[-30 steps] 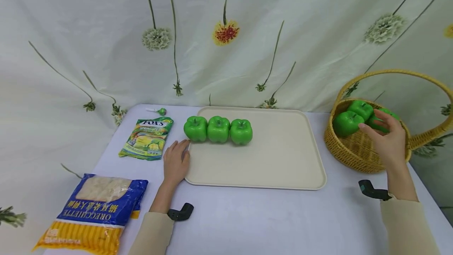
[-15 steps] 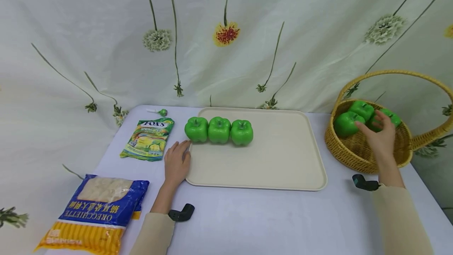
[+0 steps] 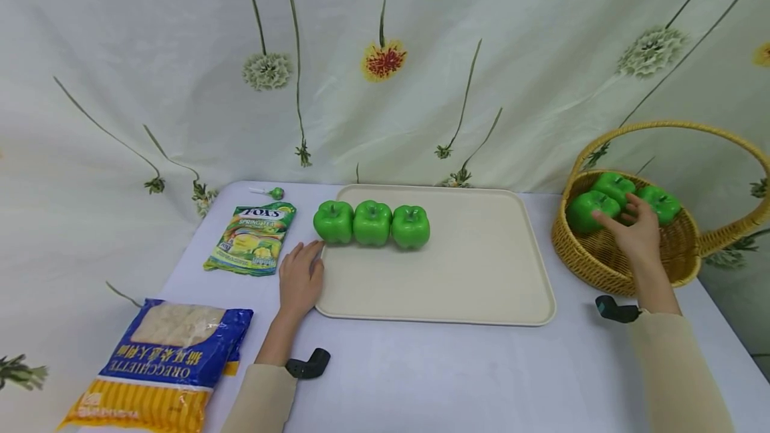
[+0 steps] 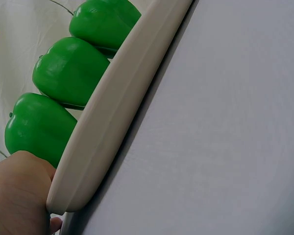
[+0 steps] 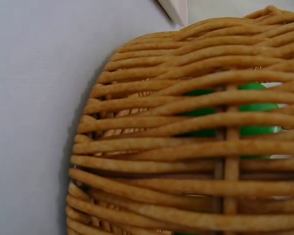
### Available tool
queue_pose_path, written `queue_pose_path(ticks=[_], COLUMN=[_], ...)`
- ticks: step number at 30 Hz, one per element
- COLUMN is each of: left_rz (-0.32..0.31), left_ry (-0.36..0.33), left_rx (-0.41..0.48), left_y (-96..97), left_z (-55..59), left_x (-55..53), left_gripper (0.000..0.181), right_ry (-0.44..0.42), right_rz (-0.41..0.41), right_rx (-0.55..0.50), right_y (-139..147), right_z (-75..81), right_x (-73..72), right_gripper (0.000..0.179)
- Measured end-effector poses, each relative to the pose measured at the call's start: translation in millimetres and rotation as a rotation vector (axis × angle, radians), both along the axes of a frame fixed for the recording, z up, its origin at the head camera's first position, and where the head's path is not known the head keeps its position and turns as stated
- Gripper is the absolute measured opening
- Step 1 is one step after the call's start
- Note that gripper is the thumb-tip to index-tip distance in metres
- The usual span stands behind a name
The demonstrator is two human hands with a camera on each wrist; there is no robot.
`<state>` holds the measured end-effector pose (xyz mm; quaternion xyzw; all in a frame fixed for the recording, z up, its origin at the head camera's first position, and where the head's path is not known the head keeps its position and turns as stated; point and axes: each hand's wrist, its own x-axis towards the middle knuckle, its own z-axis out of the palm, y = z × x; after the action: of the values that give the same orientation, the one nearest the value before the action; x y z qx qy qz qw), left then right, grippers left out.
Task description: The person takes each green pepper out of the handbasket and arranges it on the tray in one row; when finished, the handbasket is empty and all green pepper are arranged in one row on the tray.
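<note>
My right hand (image 3: 639,234) is in the wicker basket (image 3: 571,256), thumb over the front-left green bell pepper (image 3: 583,209) and the fingers at its right side. Thumb and fingers stand apart. Two more bell peppers sit behind and to the right, one at the back (image 3: 612,184) and one at the right (image 3: 663,206). In the right wrist view, the basket's woven wall (image 5: 186,147) hides the hand. My left hand (image 3: 301,279) rests along the left edge of the cream tray (image 3: 457,272), fingers extended. Three bell peppers stand in a row on the tray: left (image 3: 333,222), middle (image 3: 372,222) and right (image 3: 410,226).
Left of the tray lies a green candy bag (image 3: 251,238) with a small green lollipop (image 3: 275,193) behind it. A blue and yellow pasta bag (image 3: 162,363) lies at the front left. The basket's tall handle (image 3: 674,124) arches over the right side.
My right hand has moved left inside the basket, from the right bell pepper to the front-left one, uncovering the right one. My left hand has stayed at the tray's edge.
</note>
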<state>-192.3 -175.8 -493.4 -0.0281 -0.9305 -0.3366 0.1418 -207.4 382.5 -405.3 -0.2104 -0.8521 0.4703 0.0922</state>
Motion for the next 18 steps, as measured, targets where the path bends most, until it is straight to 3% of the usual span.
queue_pose_path(ticks=[9, 18], left_rz=[-0.003, -0.001], left_ry=[0.002, 0.001], left_rx=[0.003, -0.006], left_y=[-1.3, -0.8], left_z=[-1.7, -1.5], left_x=[-0.6, -1.3], left_gripper=[0.04, 0.04], right_ry=[-0.027, -0.059], right_rz=[0.093, 0.119], right_rx=[0.042, 0.043], right_y=[2.2, 4.3], right_z=[-3.4, -6.9], right_x=[-1.8, -2.5], right_gripper=[0.094, 0.097])
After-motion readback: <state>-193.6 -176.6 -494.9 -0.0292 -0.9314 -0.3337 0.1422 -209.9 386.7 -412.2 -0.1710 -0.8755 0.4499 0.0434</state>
